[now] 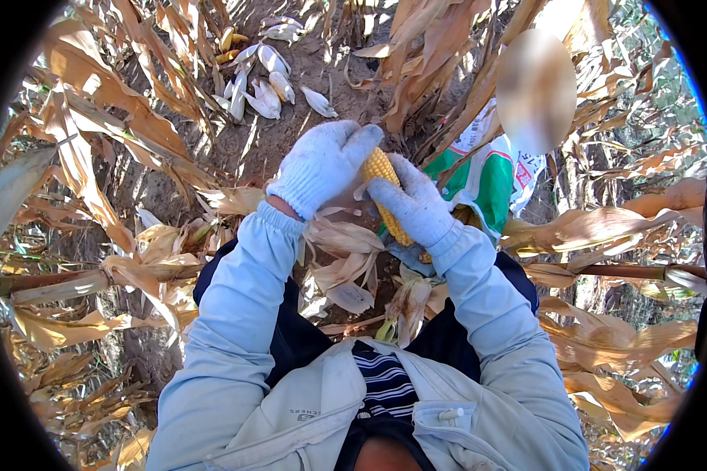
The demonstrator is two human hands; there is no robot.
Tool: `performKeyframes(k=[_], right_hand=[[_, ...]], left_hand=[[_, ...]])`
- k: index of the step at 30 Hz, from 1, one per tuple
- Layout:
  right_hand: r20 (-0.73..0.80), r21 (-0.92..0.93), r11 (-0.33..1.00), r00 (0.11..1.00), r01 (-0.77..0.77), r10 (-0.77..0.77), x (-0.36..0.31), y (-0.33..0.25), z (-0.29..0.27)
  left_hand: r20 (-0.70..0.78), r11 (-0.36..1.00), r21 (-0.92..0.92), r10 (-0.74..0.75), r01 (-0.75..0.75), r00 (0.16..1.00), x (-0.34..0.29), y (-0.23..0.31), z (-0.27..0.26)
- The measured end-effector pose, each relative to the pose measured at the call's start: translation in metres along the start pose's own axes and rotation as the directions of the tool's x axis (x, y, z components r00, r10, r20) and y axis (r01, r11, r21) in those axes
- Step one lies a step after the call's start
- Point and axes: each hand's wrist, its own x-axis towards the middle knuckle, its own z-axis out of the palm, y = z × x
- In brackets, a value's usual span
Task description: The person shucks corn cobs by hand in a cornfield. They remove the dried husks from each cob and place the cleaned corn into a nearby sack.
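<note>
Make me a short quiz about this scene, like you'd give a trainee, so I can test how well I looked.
1. True or false: the left hand and the right hand are both bare.

2. Which colours mostly cover the bag on the ground?
A) Black and orange
B) Green and white
C) Purple and brown

3. Fill in the blank: the right hand has its thumb across a yellow ____.

Key:
1. False; both are gloved.
2. B.
3. Corn cob, with its kernels showing.
</note>
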Motion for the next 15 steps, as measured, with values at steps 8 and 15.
performKeyframes(k=[8, 15], right_hand=[[-0.115, -0.170, 0.985, 0.993, -0.030, 0.010, -0.007, -0.010, 0.002], [-0.021, 0.439, 0.892, 0.991, -0.108, 0.130, -0.010, -0.022, 0.012]], left_hand=[[-0.058, 0.939, -0.322, -0.149, 0.123, 0.987, -0.006, 0.008, 0.010], [-0.047, 0.700, -0.695, -0.275, 0.166, 0.960, -0.008, 0.012, 0.011]])
